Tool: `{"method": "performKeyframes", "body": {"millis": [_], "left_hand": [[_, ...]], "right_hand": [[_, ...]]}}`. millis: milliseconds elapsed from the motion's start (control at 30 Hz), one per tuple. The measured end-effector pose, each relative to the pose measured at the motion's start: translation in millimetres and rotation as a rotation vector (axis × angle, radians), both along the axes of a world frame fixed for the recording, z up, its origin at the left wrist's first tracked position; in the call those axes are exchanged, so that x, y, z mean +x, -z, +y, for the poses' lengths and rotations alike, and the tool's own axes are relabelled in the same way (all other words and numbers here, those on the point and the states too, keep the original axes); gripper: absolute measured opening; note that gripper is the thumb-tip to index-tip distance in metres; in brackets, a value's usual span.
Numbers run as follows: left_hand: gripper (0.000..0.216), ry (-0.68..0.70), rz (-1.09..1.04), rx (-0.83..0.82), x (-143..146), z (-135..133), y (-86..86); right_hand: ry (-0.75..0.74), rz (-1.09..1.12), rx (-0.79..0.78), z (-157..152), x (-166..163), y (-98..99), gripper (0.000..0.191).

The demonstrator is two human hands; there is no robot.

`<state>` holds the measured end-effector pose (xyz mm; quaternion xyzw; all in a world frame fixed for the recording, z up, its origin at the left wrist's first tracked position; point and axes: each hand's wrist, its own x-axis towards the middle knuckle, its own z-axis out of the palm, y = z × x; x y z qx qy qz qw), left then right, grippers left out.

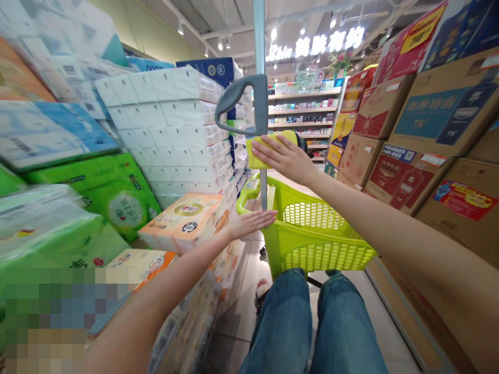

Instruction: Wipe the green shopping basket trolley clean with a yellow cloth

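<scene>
My right hand [290, 163] lies with straight fingers on a yellow pad-like piece [288, 137] beside the grey pole [264, 189]. A dark part sticks out behind that piece, and I cannot make out what it is. Lower down, my left hand [251, 224] rests flat, fingers stretched out, at the near rim of a lime-green shopping basket cart [323, 241]. Nothing is gripped in it. Its fingertips reach the cart's corner just below the pole. Higher on the pole, a grey loop handle [230, 98] points left, touched by neither hand.
White tissue packs [167, 119] are stacked on the left, with orange tissue packs [187, 213] and green packs [125, 202] nearer. Cardboard cartons [436, 119] line the right. Stocked shelves [300, 109] stand ahead. My jeans-clad legs [280, 317] are close behind the cart. The lower left is pixelated.
</scene>
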<state>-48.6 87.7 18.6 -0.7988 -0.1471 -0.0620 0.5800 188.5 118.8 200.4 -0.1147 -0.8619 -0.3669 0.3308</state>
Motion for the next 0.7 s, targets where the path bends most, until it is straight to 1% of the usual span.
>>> {"method": "performKeyframes", "body": {"millis": [33,67,167,200,233,267,300,333,367,400,500,533,567,600,633,667,700], "left_hand": [[0.064,-0.003,-0.003,-0.009,0,0,0.6],[0.065,-0.009,-0.007,-0.021,0,1,1.8],[0.069,-0.034,-0.003,-0.065,-2,5,7.3],[0.070,-0.046,-0.001,-0.075,-2,6,9.3],[0.070,-0.057,0.000,-0.079,-3,7,10.9],[0.070,-0.065,0.000,-0.078,-3,8,11.9],[0.070,-0.069,0.000,-0.076,-3,8,12.3],[0.069,-0.069,0.001,-0.071,-2,8,11.9],[0.069,-0.064,0.005,-0.062,-2,7,10.9],[0.068,-0.055,0.008,-0.049,-2,6,9.4],[0.067,-0.034,0.006,0.001,0,3,4.7],[0.067,-0.031,0.004,0.013,0,3,3.6],[0.067,-0.030,0.003,0.021,1,2,3.1],[0.067,-0.029,0.002,0.025,1,2,3.0],[0.066,-0.028,0.001,0.026,0,2,3.5],[0.066,-0.025,-0.003,0.025,0,3,4.5],[0.066,-0.022,-0.008,0.022,0,4,5.9]], "right_hand": [[0.007,0.023,-0.009,-1,-2,8.4,0.075],[0.013,0.033,-0.014,-4,-3,22.2,0.076],[-0.017,-0.039,-0.001,-12,0,79.0,0.077],[-0.044,-0.082,0.008,-15,2,96.5,0.077],[-0.055,-0.112,0.013,-17,5,109.9,0.076],[-0.062,-0.138,0.020,-18,8,117.9,0.075],[-0.061,-0.152,0.026,-18,10,119.5,0.074],[-0.055,-0.157,0.030,-17,12,114.6,0.073],[-0.050,-0.153,0.033,-15,13,103.9,0.072],[-0.044,-0.140,0.035,-12,13,88.5,0.072],[-0.010,-0.037,0.038,-3,7,32.9,0.073],[0.000,0.001,0.042,-1,4,18.0,0.073],[0.007,0.032,0.044,1,1,8.0,0.073],[0.008,0.053,0.043,2,-2,3.9,0.072],[0.005,0.059,0.040,2,-4,6.3,0.072],[-0.001,0.049,0.033,1,-5,14.8,0.073],[-0.009,0.025,0.027,0,-6,28.5,0.073]]}}
